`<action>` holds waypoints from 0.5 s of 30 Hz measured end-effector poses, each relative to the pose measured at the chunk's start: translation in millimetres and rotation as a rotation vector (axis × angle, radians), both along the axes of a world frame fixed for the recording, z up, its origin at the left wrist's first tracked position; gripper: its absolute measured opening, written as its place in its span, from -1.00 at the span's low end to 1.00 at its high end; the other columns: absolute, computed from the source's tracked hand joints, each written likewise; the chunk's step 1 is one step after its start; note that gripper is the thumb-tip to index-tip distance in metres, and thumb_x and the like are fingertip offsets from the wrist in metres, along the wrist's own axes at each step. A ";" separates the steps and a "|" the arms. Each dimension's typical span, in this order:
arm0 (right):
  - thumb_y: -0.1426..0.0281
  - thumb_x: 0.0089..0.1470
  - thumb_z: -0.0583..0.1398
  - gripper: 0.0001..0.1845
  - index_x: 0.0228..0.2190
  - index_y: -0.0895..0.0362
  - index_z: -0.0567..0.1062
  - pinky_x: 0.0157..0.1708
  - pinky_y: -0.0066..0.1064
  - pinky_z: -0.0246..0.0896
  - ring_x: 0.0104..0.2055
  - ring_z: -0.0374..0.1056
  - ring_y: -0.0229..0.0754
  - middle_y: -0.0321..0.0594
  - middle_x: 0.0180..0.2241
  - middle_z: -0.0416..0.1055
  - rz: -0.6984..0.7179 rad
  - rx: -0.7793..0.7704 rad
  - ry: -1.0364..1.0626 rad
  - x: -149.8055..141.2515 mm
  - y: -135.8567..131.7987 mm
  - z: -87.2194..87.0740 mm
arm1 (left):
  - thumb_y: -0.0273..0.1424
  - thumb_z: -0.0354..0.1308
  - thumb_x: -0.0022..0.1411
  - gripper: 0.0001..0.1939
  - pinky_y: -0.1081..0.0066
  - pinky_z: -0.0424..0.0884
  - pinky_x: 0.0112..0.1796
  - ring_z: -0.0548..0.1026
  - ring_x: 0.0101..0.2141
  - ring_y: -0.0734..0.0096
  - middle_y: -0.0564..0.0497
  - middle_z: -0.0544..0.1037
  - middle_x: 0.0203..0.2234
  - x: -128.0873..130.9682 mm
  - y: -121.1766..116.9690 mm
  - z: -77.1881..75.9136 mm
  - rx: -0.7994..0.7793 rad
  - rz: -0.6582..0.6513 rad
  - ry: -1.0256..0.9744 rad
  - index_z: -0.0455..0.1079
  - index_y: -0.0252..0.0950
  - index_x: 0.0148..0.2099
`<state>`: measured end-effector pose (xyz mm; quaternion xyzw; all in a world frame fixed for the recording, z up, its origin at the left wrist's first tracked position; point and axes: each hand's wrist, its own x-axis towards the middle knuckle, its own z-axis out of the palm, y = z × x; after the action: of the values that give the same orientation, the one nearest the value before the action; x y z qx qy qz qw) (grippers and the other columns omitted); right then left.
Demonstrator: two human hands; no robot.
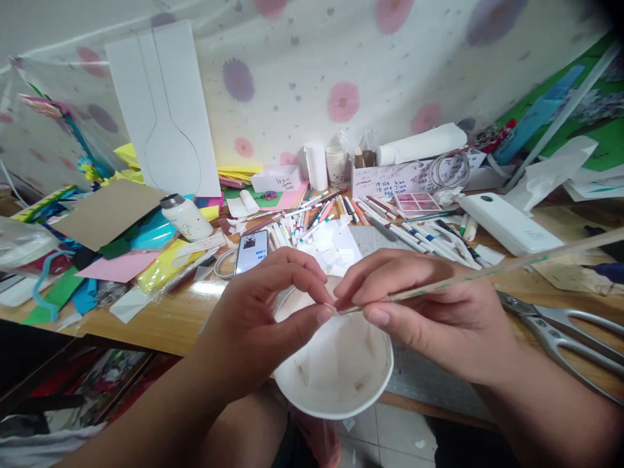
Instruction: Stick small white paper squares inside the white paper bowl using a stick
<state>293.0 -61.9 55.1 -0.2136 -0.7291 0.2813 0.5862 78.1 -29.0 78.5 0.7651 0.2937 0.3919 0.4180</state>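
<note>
A long thin pale strip with green marks runs from my fingertips up to the right edge of the view. My right hand pinches it between thumb and fingers near its end. At the tip of that end, my left hand has its thumb and forefinger pressed together; whether they grip the strip or something tiny is hard to see. Directly below both hands is a white paper bowl, open side up, with a few small brownish bits on its inner wall. My hands cover part of its rim.
Scissors lie to the right. Behind the bowl are scattered markers, paper scraps and a phone. A white bottle and coloured paper stand left. A white power bank rests at right.
</note>
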 end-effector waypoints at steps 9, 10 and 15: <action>0.56 0.18 0.32 -0.92 -0.31 0.16 0.62 -0.18 -0.34 0.57 -0.22 0.64 -0.13 -0.13 -0.33 0.66 -0.032 -0.014 0.009 -0.6 -0.1 -1.4 | -0.48 0.39 0.15 -0.87 0.35 0.42 -0.09 0.49 -0.29 0.41 0.05 0.53 -0.32 3.3 -0.3 0.3 0.001 0.019 -0.009 0.56 -0.21 -0.42; 0.55 0.18 0.33 -0.93 -0.32 0.17 0.61 -0.19 -0.34 0.57 -0.23 0.64 -0.13 -0.12 -0.34 0.66 -0.032 -0.011 0.010 -1.0 -0.1 -1.6 | -0.48 0.40 0.15 -0.87 0.34 0.42 -0.09 0.49 -0.29 0.40 0.04 0.53 -0.32 3.4 -0.2 0.4 0.004 0.023 -0.007 0.56 -0.21 -0.43; 0.55 0.19 0.33 -0.94 -0.32 0.17 0.61 -0.17 -0.35 0.57 -0.21 0.64 -0.13 -0.11 -0.33 0.67 -0.013 -0.013 0.002 -2.1 1.1 -2.7 | -0.48 0.41 0.14 -0.87 0.34 0.44 -0.11 0.49 -0.29 0.38 0.02 0.54 -0.31 2.8 -0.3 1.4 0.030 0.040 -0.002 0.56 -0.22 -0.43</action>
<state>290.9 -60.9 52.4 -0.2219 -0.7252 0.2826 0.5874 80.9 -29.3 79.9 0.7650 0.3027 0.4052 0.3987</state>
